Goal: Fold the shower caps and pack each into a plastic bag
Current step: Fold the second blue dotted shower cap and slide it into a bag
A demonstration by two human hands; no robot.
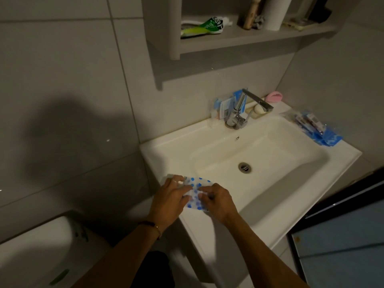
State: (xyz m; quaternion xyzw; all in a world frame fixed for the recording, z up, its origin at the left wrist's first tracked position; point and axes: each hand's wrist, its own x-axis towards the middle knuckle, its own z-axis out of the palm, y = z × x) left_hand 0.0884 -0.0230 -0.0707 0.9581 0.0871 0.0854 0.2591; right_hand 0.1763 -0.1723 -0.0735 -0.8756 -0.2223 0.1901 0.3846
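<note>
Dim bathroom: on the near left rim of the white sink (291,204), the left hand (168,198) and right hand (218,201) both pinch a blue-dotted shower cap (194,190). Best press each fold flat against the rim, squeezing out air, before bagging.

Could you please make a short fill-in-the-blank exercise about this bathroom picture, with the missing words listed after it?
1. Both hands, the left hand and the right hand, hold a shower cap with ____ dots.
2. The shower cap is held over the front left corner of the ____.
3. The toothpaste tube lies on the ____.
4. The faucet is made of shiny ____.

Missing words: blue; sink; shelf; metal
</note>
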